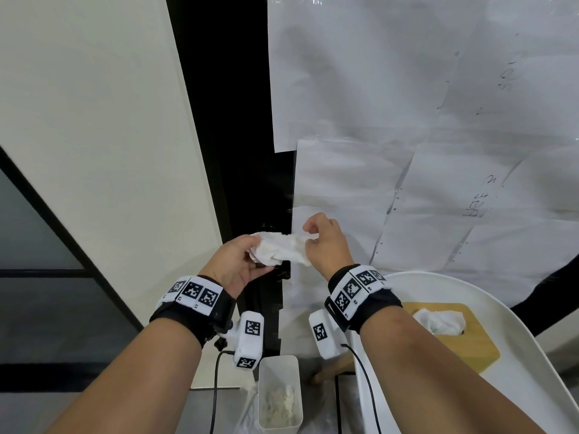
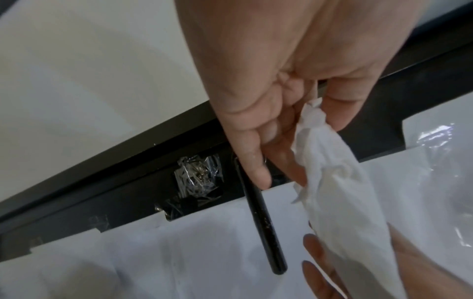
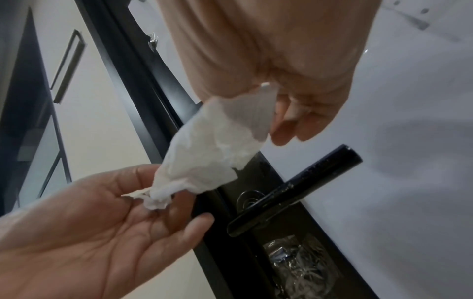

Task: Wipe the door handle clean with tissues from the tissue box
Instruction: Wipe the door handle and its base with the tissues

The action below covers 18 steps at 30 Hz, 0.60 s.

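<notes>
Left hand [image 1: 238, 264]: thumb and fingers pinch the twisted end of the tissue [image 1: 282, 250].
Tissue: white, thin, crumpled. Held in air before the black door stile [image 1: 232, 120], long axis left-right between the hands.
Door handle [image 3: 294, 190]: just behind and below the tissue, free end rightward.
Right hand [image 1: 326, 242]: curled fingertips pinch the other end; judged nearer the lever tip.
</notes>
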Each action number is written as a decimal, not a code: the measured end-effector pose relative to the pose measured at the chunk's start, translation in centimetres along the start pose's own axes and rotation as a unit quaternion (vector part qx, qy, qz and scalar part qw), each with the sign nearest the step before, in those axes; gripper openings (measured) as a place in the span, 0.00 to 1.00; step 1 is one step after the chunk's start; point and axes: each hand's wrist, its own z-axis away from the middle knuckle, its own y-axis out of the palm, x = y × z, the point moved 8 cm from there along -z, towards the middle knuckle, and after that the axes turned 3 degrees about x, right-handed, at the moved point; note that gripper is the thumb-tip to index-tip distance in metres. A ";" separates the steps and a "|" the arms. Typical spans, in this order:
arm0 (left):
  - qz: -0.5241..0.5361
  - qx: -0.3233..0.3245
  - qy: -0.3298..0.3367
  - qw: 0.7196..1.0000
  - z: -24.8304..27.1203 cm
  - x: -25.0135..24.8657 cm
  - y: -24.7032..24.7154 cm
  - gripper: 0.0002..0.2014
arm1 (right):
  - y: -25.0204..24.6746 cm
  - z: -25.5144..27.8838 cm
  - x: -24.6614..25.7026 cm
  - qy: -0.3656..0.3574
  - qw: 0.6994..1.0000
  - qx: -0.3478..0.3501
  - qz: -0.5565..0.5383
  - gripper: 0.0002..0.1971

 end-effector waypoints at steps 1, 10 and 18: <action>-0.006 -0.004 -0.002 1.000 0.0 0.0 0.0 0.17 | 0.1 0.0 -0.1 0.001 1.000 0.003 0.004 0.14; -0.029 -0.017 0.016 0.999 0.0 -0.3 0.3 0.15 | 2.6 0.9 2.2 -0.015 0.987 0.161 0.014 0.12; -0.265 -0.140 0.095 0.949 -1.0 -0.9 -2.7 0.11 | -1.5 -0.5 1.1 0.033 0.998 -0.015 -0.056 0.04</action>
